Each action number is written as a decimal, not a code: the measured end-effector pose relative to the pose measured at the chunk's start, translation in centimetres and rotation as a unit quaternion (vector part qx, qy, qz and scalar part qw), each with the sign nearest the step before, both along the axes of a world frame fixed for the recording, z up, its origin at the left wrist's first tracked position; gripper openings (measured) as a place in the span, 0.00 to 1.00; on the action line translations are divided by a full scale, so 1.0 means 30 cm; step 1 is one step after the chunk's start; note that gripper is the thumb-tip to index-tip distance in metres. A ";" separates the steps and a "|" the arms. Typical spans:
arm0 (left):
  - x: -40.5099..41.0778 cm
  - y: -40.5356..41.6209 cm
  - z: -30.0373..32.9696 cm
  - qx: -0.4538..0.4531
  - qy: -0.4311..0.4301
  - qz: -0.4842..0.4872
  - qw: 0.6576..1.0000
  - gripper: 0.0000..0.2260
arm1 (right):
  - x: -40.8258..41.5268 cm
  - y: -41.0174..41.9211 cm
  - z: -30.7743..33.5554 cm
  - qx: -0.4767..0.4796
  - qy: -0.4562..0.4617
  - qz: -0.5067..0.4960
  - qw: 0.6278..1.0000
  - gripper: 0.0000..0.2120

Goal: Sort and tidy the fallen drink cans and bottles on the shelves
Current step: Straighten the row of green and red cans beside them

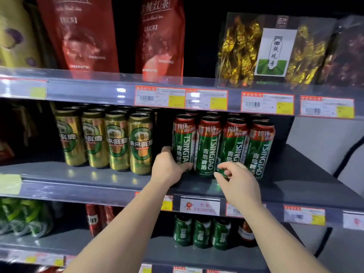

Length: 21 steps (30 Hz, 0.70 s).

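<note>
Several tall green Tsingtao cans stand upright in a row on the middle shelf (94, 184). My left hand (169, 166) grips the base of the leftmost green can (184, 138). My right hand (239, 184) hovers in front of the third green can (235, 140), with its thumb and fingers curled near the can's foot; whether it touches is unclear. To the left stands a row of gold cans (140, 142), all upright, with more behind them.
A gap separates the gold cans from the green ones. The lower shelf holds small green cans (201, 233), red cans (94, 217) and green multipacks (21, 217). Above are red tea bags (82, 34) and a gold tea pack (275, 50). Price tags line the shelf edges.
</note>
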<state>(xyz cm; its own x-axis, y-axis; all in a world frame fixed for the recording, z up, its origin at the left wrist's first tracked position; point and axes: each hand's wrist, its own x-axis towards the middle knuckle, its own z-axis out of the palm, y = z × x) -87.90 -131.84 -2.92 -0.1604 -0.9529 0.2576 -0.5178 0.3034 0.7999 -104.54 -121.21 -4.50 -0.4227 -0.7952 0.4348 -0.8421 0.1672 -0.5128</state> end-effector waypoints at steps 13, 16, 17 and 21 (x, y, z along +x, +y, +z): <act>0.012 -0.019 -0.008 -0.015 -0.002 -0.037 0.999 0.35 | 0.035 -0.038 -0.014 0.016 0.031 0.021 0.999 0.08; 0.015 -0.008 -0.003 -0.004 -0.004 -0.036 0.999 0.35 | 0.037 -0.037 -0.013 0.021 0.033 0.015 0.999 0.07; 0.014 -0.005 -0.002 -0.001 -0.005 -0.033 0.999 0.36 | 0.036 -0.036 -0.015 0.021 0.034 0.016 0.999 0.07; 0.021 0.032 0.011 0.009 -0.008 0.001 1.000 0.43 | 0.037 -0.028 -0.011 0.032 0.038 0.017 0.999 0.08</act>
<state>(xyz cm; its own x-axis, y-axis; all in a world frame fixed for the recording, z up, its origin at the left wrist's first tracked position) -87.27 -130.87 -2.61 -0.1617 -0.9576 0.2384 -0.5313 0.2881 0.7967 -103.44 -122.03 -4.84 -0.3629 -0.8357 0.4122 -0.8839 0.1687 -0.4361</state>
